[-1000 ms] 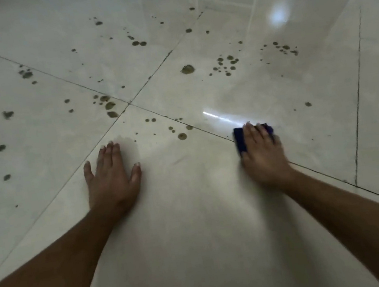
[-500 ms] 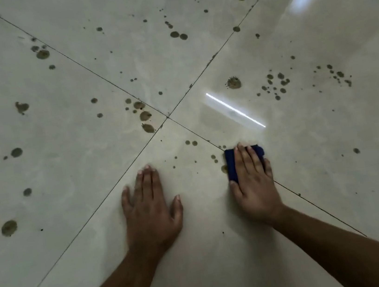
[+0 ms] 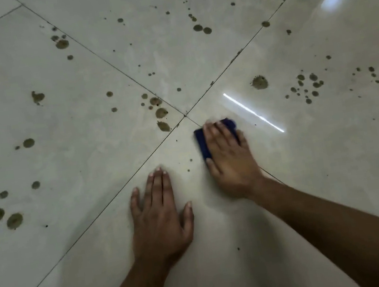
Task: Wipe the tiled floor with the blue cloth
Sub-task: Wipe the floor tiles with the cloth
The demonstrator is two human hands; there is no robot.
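Observation:
A folded dark blue cloth (image 3: 201, 142) lies on the pale glossy tiled floor (image 3: 88, 157), just right of where four tiles meet. My right hand (image 3: 229, 159) presses flat on top of it, fingers forward, covering most of the cloth; only its left edge and far corner show. My left hand (image 3: 161, 218) rests palm down on the near tile, fingers spread, holding nothing. Several small brown specks (image 3: 188, 170) lie between the two hands.
Brown mud spots are scattered over the tiles: a cluster near the tile junction (image 3: 161, 113), a large blot (image 3: 259, 82) and small dots to the right, bigger blots (image 3: 14, 220) at the left. Dark grout lines cross at the junction (image 3: 184, 115). A bright light streak (image 3: 252, 112) reflects beside the cloth.
My right hand has slid the cloth forward and left towards the tile junction, over the spots that lay there. My left hand sits nearer the right one in view, and the camera has moved forward.

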